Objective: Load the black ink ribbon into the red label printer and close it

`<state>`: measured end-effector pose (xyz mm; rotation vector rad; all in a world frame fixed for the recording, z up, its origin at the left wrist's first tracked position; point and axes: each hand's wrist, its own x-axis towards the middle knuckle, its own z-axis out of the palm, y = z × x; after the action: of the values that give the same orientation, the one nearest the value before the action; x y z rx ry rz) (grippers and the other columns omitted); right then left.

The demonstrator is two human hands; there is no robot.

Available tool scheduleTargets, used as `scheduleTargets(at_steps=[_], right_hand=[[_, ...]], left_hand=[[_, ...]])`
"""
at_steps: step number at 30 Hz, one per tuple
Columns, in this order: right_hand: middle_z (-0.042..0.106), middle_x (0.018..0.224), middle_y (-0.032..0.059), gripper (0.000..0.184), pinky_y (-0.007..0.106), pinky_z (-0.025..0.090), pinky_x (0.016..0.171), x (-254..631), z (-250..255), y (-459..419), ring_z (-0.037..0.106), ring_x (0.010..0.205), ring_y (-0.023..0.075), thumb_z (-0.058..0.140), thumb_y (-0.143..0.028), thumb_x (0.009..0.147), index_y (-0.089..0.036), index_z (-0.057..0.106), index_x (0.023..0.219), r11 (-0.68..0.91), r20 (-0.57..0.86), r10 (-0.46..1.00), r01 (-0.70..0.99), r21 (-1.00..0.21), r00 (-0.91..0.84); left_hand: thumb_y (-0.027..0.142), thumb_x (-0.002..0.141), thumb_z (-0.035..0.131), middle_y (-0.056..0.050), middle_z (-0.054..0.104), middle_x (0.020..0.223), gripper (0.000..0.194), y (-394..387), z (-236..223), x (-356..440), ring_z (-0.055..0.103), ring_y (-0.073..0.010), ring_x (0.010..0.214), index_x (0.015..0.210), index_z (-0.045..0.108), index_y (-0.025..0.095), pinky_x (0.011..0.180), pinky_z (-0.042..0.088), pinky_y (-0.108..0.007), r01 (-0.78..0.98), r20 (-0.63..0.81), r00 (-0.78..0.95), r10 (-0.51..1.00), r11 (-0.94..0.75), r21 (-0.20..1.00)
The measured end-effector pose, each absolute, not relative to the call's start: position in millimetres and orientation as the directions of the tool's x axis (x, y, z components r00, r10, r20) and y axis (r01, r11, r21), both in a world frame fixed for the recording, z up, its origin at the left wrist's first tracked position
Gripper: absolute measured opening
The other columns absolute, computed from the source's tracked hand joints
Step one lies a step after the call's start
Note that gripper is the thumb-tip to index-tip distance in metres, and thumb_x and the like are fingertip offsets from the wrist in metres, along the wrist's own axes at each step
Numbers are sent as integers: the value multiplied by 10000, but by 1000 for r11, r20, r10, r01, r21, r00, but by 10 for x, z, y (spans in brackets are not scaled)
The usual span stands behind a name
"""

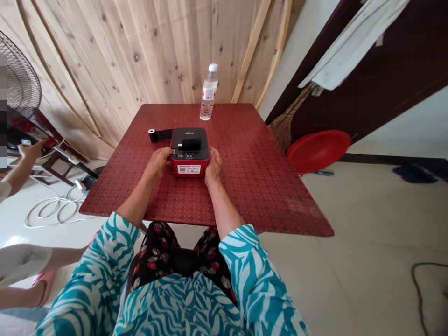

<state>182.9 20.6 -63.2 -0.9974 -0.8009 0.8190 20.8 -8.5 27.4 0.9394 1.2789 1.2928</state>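
Now red printer sits between both hands: left hand, right hand, fingers together against its sides, grip unclear; black roll lies beyond left hand.

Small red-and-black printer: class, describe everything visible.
This small printer has a red body, plastic-looking, and a black top with a raised black block. A white QR-code sticker marks its front. It stands on a red patterned tabletop. The left hand touches its left corner, the right hand its right side; a black strip from a small roll reaches its rear left.
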Motion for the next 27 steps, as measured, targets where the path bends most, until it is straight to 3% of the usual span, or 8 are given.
scheduleTargets(at_steps=[9,13,16,20,23,27], right_hand=[[731,992,15,320,341,471,941,1827,-578,169,637,970,163,495,-451,852,-225,697,956,285,161,870,-211,-935,466],[732,1008,32,357,355,469,939,1824,-572,160,643,964,175,490,-471,839,-217,695,983,280,155,879,-225,-933,451],[736,998,33,377,348,472,919,1831,-580,161,646,949,177,501,-492,823,-214,697,986,276,152,887,-236,-932,437],[742,976,19,372,319,475,880,1840,-578,154,644,919,166,525,-493,801,-215,701,975,264,136,888,-243,-934,440],[743,945,11,368,308,474,862,1835,-562,140,640,894,161,535,-493,786,-215,704,958,258,125,887,-253,-932,444],[747,941,13,359,309,471,869,1821,-536,121,639,899,163,538,-484,777,-213,708,942,270,130,878,-253,-929,460]], left_hand=[[229,650,609,-8,600,649,67,-52,231,242,553,-118,577,656,589,166,524,416,-216,-205,-203,-202,958,162,965],[406,757,615,-38,672,767,225,-155,110,206,643,-147,698,748,613,181,579,468,-218,-281,-149,-168,975,97,955],[555,822,571,-75,709,964,379,-228,4,106,687,-181,894,874,641,186,705,524,-250,-348,-60,-248,967,-31,937],[493,784,666,-73,701,1037,363,-199,-167,3,676,-205,993,989,642,195,753,524,-272,-231,55,-396,917,-157,960],[427,787,668,-62,701,936,323,-131,-316,1,674,-204,905,1003,643,187,738,526,-294,-89,87,-393,915,-132,987],[342,806,658,-78,707,987,262,-80,-459,10,664,-217,963,1018,648,188,852,536,-350,62,209,-346,915,-199,978]])
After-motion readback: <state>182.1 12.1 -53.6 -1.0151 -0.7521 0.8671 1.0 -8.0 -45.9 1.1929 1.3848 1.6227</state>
